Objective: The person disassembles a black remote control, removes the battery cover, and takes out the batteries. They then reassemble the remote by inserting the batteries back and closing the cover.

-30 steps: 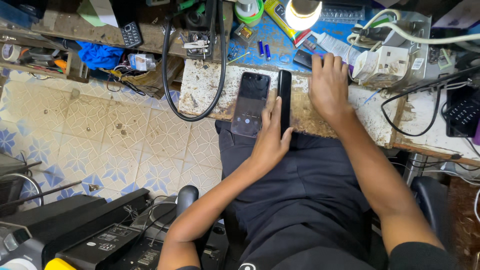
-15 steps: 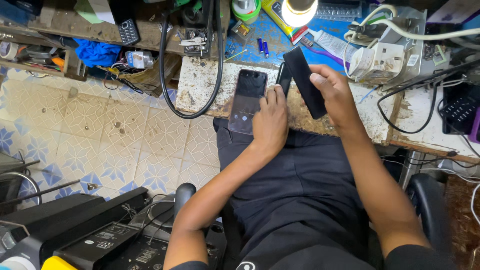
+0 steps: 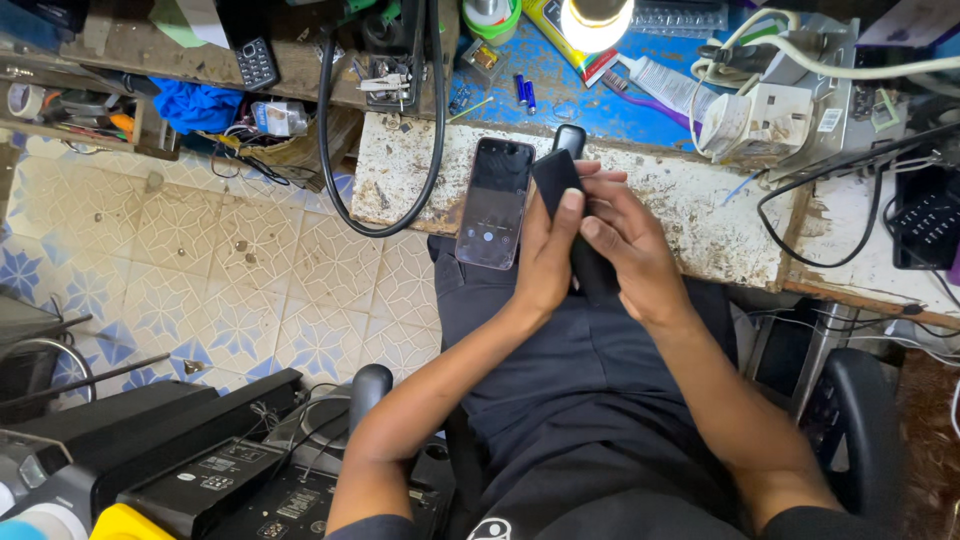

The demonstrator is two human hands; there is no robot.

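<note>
Holding black phone cover [image 3: 580,225] between both hands: left hand [image 3: 545,255] and right hand [image 3: 630,245] fingers clasped round it; smartphone [image 3: 494,203] overhangs surface [image 3: 700,210] edge, elbow nudge could drop it.

Lit lamp [image 3: 597,18] over a cluttered blue bench top, white power adapter [image 3: 765,122] with cables, black cable loop [image 3: 385,140] hanging at the bench edge, keypad phone [image 3: 256,62] on a shelf, blue cloth [image 3: 198,105], patterned floor tiles [image 3: 190,270], black equipment cases [image 3: 170,450], office chair armrest [image 3: 860,430]

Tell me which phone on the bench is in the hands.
The black slim phone, held by both the left hand and right hand; the glossy dark-screened phone lies flat, untouched.
</note>
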